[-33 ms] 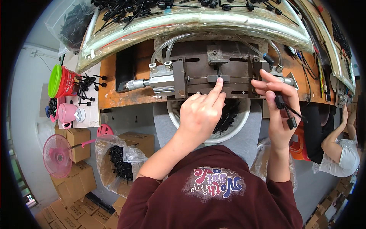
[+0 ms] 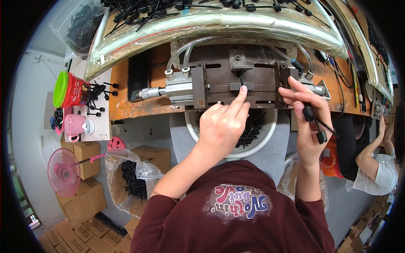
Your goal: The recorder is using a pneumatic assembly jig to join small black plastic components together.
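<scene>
My left hand reaches over the bench fixture. Its index finger is stretched out, and the tip touches the small dark block in the middle, where a thin black stem stands behind the fingertip. The other fingers are loosely bent, and I see nothing held in them. At the fixture's right end is my right hand, fingers half curled. Several small black plastic parts with stems and thick ends lie in its grip against the palm; the fingers partly hide them.
Pneumatic cylinders with clear hoses flank the fixture. Below it, a white basket holds many black parts. A plastic-wrapped tray edge runs behind. Left are a red tub, a pink mug and a fan. Another person sits at right.
The black parts in my right hand have shifted very slightly. Both hands otherwise stay in place.
</scene>
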The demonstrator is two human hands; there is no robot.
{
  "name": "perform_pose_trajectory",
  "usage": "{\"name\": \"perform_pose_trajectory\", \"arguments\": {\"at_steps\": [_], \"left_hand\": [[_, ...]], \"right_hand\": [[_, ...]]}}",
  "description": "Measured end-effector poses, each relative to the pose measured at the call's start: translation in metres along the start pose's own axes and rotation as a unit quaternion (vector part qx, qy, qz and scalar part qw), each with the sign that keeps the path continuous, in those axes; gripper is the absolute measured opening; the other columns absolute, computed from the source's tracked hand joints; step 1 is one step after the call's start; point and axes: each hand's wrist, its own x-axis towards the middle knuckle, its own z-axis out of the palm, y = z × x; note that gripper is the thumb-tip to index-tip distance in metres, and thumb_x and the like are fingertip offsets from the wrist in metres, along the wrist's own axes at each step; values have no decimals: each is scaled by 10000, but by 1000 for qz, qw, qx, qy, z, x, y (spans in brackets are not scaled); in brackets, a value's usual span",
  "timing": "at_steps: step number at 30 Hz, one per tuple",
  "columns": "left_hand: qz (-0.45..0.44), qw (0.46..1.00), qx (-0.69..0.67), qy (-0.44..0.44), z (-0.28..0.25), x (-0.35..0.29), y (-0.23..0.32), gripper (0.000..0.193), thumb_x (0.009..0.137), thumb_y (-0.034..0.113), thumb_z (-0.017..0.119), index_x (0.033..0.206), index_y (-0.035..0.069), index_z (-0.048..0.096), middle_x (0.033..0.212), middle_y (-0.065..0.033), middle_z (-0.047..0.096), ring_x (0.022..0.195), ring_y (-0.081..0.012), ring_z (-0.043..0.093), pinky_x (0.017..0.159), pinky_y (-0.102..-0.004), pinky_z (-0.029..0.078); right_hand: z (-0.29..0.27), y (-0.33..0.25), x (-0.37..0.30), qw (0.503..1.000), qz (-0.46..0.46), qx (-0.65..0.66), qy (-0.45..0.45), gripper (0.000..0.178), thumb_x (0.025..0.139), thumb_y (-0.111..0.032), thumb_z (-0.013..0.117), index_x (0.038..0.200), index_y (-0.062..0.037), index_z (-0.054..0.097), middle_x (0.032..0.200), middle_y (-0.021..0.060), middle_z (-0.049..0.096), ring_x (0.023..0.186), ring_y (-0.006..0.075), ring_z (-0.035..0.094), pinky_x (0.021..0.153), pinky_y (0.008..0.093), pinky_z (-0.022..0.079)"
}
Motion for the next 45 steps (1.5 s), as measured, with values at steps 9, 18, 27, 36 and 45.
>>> {"name": "perform_pose_trajectory", "arguments": {"at_steps": [9,18,27,36,45], "left_hand": [[-93,949,-301,2,-18,3,10,354,680,105,818,995,24,679,1079,-115,684,735,-140,685,653,-254,550],[-70,936,-340,65,-35,-4,15,319,732,25,755,1031,6,646,905,-98,618,709,-189,638,619,-286,515],[-22,997,-75,24,0,-14,2,225,723,85,742,924,13,671,1156,-148,643,815,-210,671,698,-300,542],[49,997,54,-22,-6,5,2,241,717,119,726,918,-2,671,1128,-158,660,696,-190,655,652,-283,521],[8,1000,-3,-17,-14,2,3,266,716,156,753,938,32,676,1075,-111,679,661,-189,647,597,-286,504]], "right_hand": [[0,12,-5,962,-140,-215,-95,367,744,112,536,1089,56,648,1190,218,620,1040,302,650,869,363,531],[19,20,-7,936,-201,-248,-148,364,782,-31,583,1135,38,641,1213,216,609,1023,323,650,852,376,527],[17,33,-19,994,-110,-1,-24,210,882,92,560,1069,32,487,1207,337,557,993,331,667,808,376,551],[-2,15,-20,996,14,-44,-79,173,946,-62,542,1057,59,596,1237,298,560,985,315,670,782,337,558],[6,-5,-22,955,261,135,-40,381,1028,-209,396,1165,96,579,1161,210,628,938,288,686,722,295,549]]}}
